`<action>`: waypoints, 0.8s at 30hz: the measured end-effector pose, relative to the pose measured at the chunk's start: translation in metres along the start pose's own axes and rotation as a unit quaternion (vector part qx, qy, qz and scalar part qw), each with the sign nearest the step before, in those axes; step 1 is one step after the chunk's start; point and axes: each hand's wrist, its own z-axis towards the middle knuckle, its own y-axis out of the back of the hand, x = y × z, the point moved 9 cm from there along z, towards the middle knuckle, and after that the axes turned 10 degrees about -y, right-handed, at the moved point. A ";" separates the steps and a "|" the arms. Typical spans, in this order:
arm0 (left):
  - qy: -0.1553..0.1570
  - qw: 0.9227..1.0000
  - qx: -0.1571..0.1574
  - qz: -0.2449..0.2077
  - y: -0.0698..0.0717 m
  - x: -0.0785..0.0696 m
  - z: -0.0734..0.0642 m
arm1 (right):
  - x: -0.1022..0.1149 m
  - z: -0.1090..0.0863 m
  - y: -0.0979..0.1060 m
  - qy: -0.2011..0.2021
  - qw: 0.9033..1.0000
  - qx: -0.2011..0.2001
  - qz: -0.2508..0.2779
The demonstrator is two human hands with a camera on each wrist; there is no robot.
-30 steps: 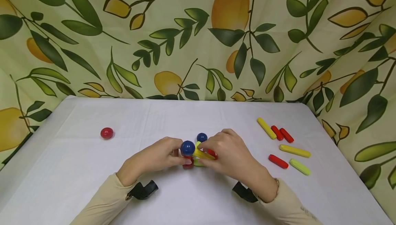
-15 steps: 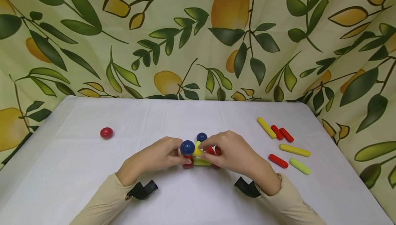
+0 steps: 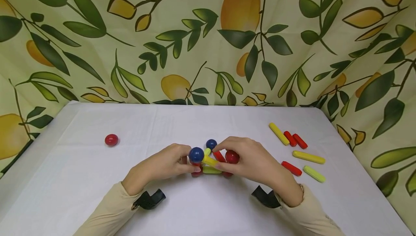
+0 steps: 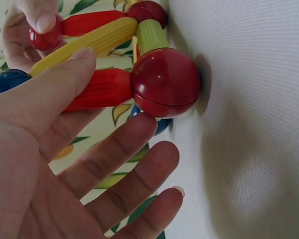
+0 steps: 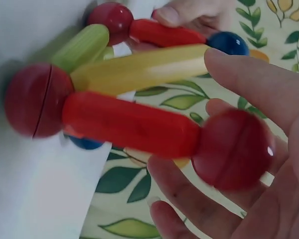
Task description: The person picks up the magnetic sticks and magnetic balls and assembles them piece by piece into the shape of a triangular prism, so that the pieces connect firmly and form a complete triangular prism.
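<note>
Magnetic rods and balls are joined into a frame at the table's middle. My left hand (image 3: pixel 165 164) pinches its left upright red rod (image 4: pixel 102 89), which has a blue ball (image 3: pixel 196 154) on top and a red ball (image 4: pixel 164 82) at its foot. A yellow rod (image 3: pixel 210 161) slants from the blue ball to the lower right red ball (image 5: pixel 37 99). My right hand (image 3: pixel 248 158) holds the upper red ball (image 3: pixel 232 156) on the right red rod (image 5: pixel 134 124) between thumb and fingers. A lime rod (image 3: pixel 212 170) spans the base. Behind sits another blue ball (image 3: pixel 211 143).
To the right lie several loose rods, among them yellow rods (image 3: pixel 308 157), red rods (image 3: pixel 291 168) and a lime rod (image 3: pixel 313 173). A lone red ball (image 3: pixel 111 140) rests at the left. A leaf-patterned cloth (image 3: pixel 182 48) hangs behind the white table (image 3: pixel 97 200).
My right hand has let go of the yellow rod and shifted right to the upper red ball, which now shows between its fingers. The left hand has stayed in place.
</note>
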 end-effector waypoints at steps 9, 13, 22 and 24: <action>0.014 1.000 0.004 -0.015 -0.002 0.001 0.000 | -0.030 -0.022 0.030 -0.023 0.999 -0.022 0.029; 0.013 1.000 0.005 -0.016 -0.002 0.001 0.000 | -0.042 -0.028 0.039 -0.036 0.999 -0.021 0.032; 0.017 1.000 0.009 -0.021 -0.002 0.001 0.000 | -0.064 -0.030 0.054 -0.013 0.999 -0.041 0.007; 0.018 1.000 0.009 -0.019 -0.002 0.001 0.000 | -0.073 -0.030 0.055 -0.021 0.999 -0.035 0.002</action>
